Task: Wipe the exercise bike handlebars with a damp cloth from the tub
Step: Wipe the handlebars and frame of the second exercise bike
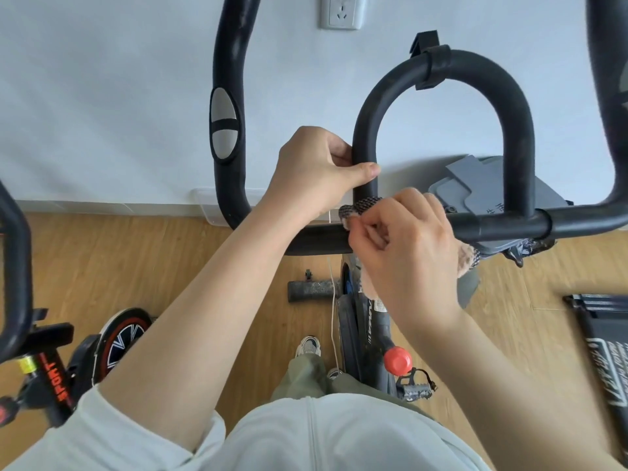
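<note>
The exercise bike's black handlebars point(441, 73) fill the middle of the view, with a central loop rising from a horizontal bar. My left hand point(316, 164) grips the left leg of that loop, thumb across the front. My right hand point(407, 246) holds a cloth point(362, 203) with a grey mesh side and a pinkish fluffy side. It presses the cloth where the loop's left leg meets the horizontal bar. Part of the cloth hangs below my right hand. A clear plastic tub point(207, 205) stands on the floor by the wall, mostly hidden behind the left handlebar arm.
A red knob point(397, 361) and a pedal point(416, 385) show on the bike frame below. Another bike with a red-rimmed flywheel point(122, 338) stands at the left. A black machine point(605, 341) lies at the right on the wooden floor. A wall socket point(341, 11) sits above.
</note>
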